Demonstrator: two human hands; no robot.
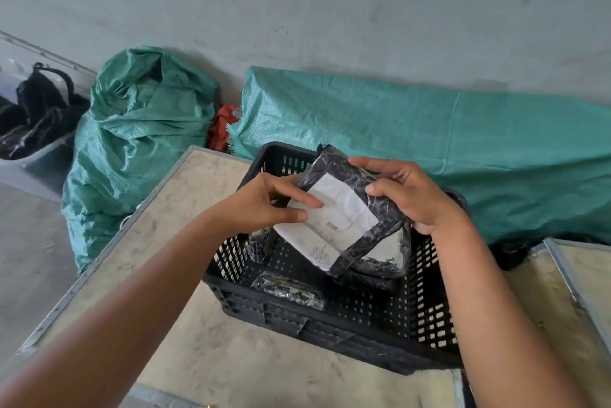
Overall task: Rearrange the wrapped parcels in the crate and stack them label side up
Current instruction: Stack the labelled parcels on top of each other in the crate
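A black perforated plastic crate stands on a worn table. Above it I hold a black-wrapped parcel with its white label facing up. My left hand pinches its left edge, thumb and fingers on the label. My right hand grips its far right side. Under it, at the crate's right, lies another parcel with a white label partly showing. A small black parcel lies at the crate's front left, and another leans against the left wall.
The table has a metal edge; a second table starts at the right. Green woven sacks and a green tarp-covered heap sit behind against the wall. A grey bin of dark items is at far left.
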